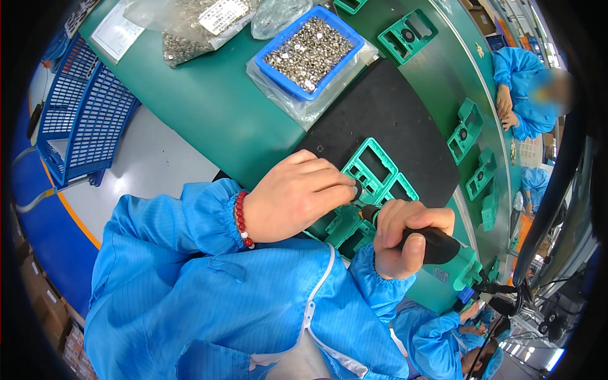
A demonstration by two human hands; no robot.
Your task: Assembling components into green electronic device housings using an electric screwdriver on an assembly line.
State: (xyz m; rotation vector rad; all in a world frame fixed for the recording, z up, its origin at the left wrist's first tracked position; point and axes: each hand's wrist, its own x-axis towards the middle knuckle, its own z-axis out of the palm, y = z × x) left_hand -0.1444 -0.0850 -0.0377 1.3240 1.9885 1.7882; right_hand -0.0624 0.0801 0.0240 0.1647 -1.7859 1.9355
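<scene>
My left hand (301, 196) is closed, its fingertips pinched at a small black round part (358, 189) on a green plastic housing (373, 182). The housing lies on a black mat (408, 111), its rectangular openings facing up. In my right hand (405, 235) is a black and green electric screwdriver (437, 246), its tip pointing left toward the housing, close to my left fingertips. Whether the bit touches a screw is hidden. More green plastic pieces (345, 227) lie just below, partly covered by my hands and sleeves.
Beyond the mat, a blue tray (285, 83) holds many small metal screws, beside a clear bag (183, 47) of metal parts. Several green housings (465, 131) sit along the right. Blue baskets (88, 120) stand at left. Co-workers in blue (520, 85) work at right and lower right.
</scene>
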